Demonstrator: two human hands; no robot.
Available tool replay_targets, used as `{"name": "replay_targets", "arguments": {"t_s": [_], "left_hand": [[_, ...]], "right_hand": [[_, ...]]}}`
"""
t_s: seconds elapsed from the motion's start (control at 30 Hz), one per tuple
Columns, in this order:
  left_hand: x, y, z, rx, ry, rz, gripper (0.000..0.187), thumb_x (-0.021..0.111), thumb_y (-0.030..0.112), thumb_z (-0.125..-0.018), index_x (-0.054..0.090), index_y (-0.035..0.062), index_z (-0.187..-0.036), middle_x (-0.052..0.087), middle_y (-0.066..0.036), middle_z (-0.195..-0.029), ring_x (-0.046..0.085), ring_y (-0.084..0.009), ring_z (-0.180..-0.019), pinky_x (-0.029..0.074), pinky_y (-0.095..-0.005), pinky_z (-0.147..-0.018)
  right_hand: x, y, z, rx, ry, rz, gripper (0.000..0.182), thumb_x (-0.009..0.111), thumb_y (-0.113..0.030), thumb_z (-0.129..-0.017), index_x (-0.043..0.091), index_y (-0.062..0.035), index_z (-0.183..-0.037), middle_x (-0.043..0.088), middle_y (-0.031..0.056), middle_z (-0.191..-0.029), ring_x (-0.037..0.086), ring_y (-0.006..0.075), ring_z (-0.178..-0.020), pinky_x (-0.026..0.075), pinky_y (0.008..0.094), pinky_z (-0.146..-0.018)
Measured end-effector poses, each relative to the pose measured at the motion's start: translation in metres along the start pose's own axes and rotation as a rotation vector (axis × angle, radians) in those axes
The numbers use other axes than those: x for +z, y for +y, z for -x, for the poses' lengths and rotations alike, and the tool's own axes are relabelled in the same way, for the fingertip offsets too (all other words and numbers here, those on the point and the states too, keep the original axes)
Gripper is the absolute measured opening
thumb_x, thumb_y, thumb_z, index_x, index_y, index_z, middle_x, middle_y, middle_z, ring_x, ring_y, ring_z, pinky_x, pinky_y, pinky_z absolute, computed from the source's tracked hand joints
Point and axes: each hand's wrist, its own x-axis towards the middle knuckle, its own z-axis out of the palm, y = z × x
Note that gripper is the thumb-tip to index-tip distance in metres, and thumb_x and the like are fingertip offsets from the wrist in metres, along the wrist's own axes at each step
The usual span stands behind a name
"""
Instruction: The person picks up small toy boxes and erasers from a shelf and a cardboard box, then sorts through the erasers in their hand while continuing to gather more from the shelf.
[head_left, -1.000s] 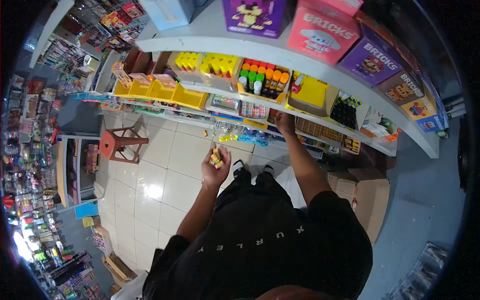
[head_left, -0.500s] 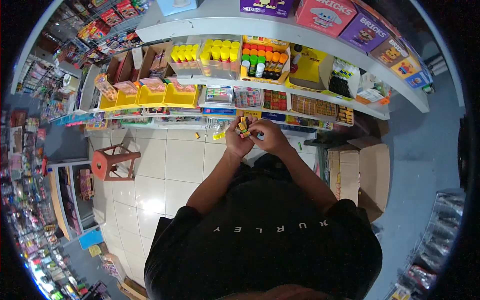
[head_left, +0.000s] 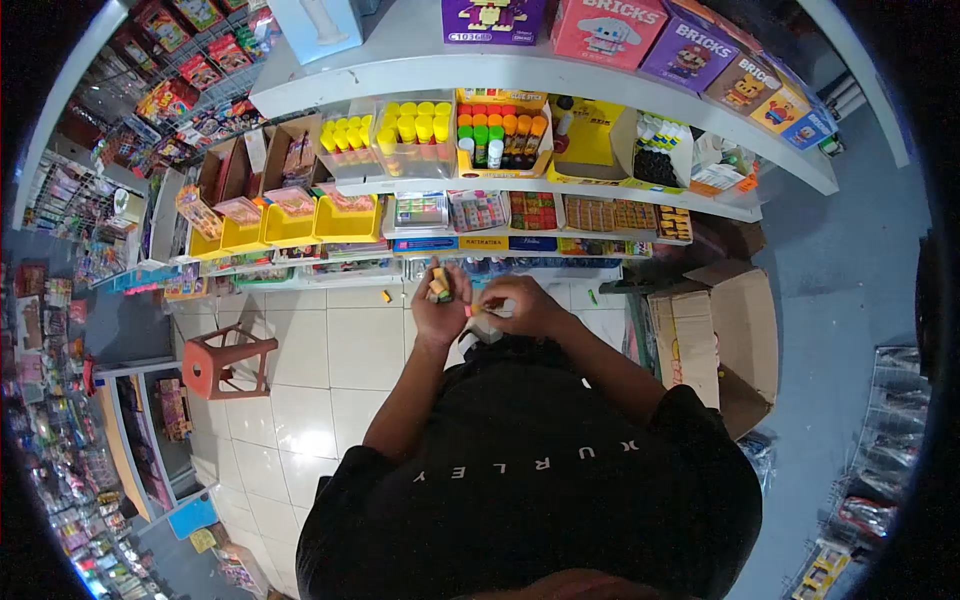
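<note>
My left hand [head_left: 437,318] is palm up in front of the lower shelf, fingers partly curled around several small coloured blocks [head_left: 440,286] in yellow, orange and green. Their exact kind is too small to tell. Just to its right, my right hand [head_left: 524,306] has thumb and fingertips drawn together at a small pink-and-yellow block [head_left: 471,311], close by the left palm. Beyond the hands, the low shelf carries open trays of small packed blocks, one red and green [head_left: 533,211], another brownish [head_left: 610,214].
Yellow bins [head_left: 345,226], yellow-capped tubes [head_left: 415,125] and glue sticks [head_left: 502,135] fill the shelves ahead. A red stool [head_left: 212,368] stands left on the tiles; an open cardboard box [head_left: 690,340] is at right. Small bits [head_left: 386,297] lie on the floor.
My hands have moved apart slightly; the right has drawn back from the left palm with a small pink-and-yellow block at its fingertips. The view has shifted a little.
</note>
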Motion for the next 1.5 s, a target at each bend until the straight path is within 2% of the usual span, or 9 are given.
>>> {"name": "replay_targets", "arguments": {"t_s": [0.13,0.3,0.5,0.63,0.67,0.77,0.97,1.33,1.5], "left_hand": [[-0.012,0.033,0.022,0.089,-0.051,-0.018,0.023,0.052,0.021,-0.096,0.067,0.0207,-0.113,0.067,-0.004,-0.103,0.064,-0.0178,-0.097,0.048,-0.0365,-0.092],[-0.021,0.056,0.046,0.172,-0.003,-0.012,0.024,0.05,0.024,-0.097,0.065,0.0211,-0.116,0.068,-0.004,-0.103,0.064,-0.0185,-0.095,0.049,-0.0368,-0.092],[-0.019,0.064,0.062,0.21,-0.036,-0.042,0.024,0.049,0.024,-0.098,0.065,0.0203,-0.115,0.068,-0.004,-0.104,0.065,-0.0191,-0.099,0.049,-0.0369,-0.094],[-0.014,0.071,0.073,0.267,0.01,-0.002,0.025,0.048,0.025,-0.098,0.065,0.0209,-0.116,0.068,-0.004,-0.105,0.065,-0.0191,-0.097,0.05,-0.0378,-0.094],[-0.013,0.072,0.077,0.285,0.033,0.011,0.025,0.048,0.025,-0.099,0.065,0.021,-0.116,0.068,-0.004,-0.105,0.065,-0.019,-0.096,0.05,-0.0381,-0.094],[-0.021,0.081,0.082,0.31,0.032,0.011,0.025,0.047,0.025,-0.098,0.065,0.0215,-0.116,0.068,-0.004,-0.106,0.066,-0.0187,-0.098,0.051,-0.0394,-0.093],[-0.017,0.083,0.078,0.305,0.067,0.052,0.025,0.047,0.024,-0.098,0.065,0.0212,-0.116,0.068,-0.004,-0.105,0.065,-0.018,-0.099,0.05,-0.0389,-0.093],[-0.004,0.066,0.047,0.196,0.031,-0.026,0.025,0.046,0.024,-0.099,0.067,0.019,-0.112,0.069,-0.005,-0.103,0.066,-0.0181,-0.095,0.049,-0.0372,-0.094],[-0.008,0.061,0.045,0.201,0.011,-0.01,0.025,0.046,0.024,-0.098,0.067,0.0188,-0.112,0.069,-0.006,-0.103,0.066,-0.0186,-0.095,0.048,-0.037,-0.096]], "right_hand": [[0.002,0.07,0.026,0.106,0.113,-0.028,0.012,0.073,-0.008,-0.076,0.072,-0.004,-0.088,0.069,0.0121,-0.083,0.064,0.0189,-0.068,0.051,0.0315,-0.064],[-0.024,0.167,0.031,0.502,0.427,0.164,0.017,0.077,-0.016,-0.079,0.073,-0.002,-0.088,0.072,0.0094,-0.078,0.066,0.0116,-0.066,0.054,0.0262,-0.065],[-0.05,0.23,-0.026,0.389,0.53,0.304,0.014,0.077,-0.015,-0.077,0.074,-0.0027,-0.083,0.072,0.0092,-0.078,0.069,0.0162,-0.068,0.054,0.029,-0.063],[-0.05,0.246,-0.045,0.553,0.404,0.567,0.009,0.075,-0.015,-0.078,0.074,-0.0073,-0.082,0.07,0.0159,-0.083,0.068,0.0299,-0.077,0.054,0.0378,-0.075],[-0.036,0.3,-0.042,0.547,0.525,0.567,0.008,0.074,-0.013,-0.076,0.075,-0.0088,-0.082,0.069,0.0184,-0.089,0.066,0.0336,-0.088,0.051,0.0419,-0.082],[-0.042,0.284,-0.051,0.666,0.464,0.434,0.008,0.073,-0.01,-0.074,0.075,-0.0101,-0.081,0.068,0.0188,-0.09,0.065,0.033,-0.092,0.05,0.0426,-0.083],[-0.036,0.285,-0.055,0.468,0.569,0.624,0.01,0.077,-0.013,-0.07,0.074,-0.0092,-0.078,0.068,0.0147,-0.083,0.065,0.0309,-0.086,0.051,0.0401,-0.084],[-0.036,0.258,-0.06,0.614,0.43,0.602,0.029,0.075,-0.018,-0.072,0.069,-0.0082,-0.099,0.068,0.0157,-0.099,0.062,0.034,-0.1,0.049,0.0426,-0.09],[-0.037,0.257,-0.059,0.429,0.451,0.777,0.037,0.073,-0.015,-0.073,0.067,-0.0074,-0.109,0.065,0.0185,-0.107,0.059,0.0367,-0.105,0.048,0.0431,-0.092]]}}
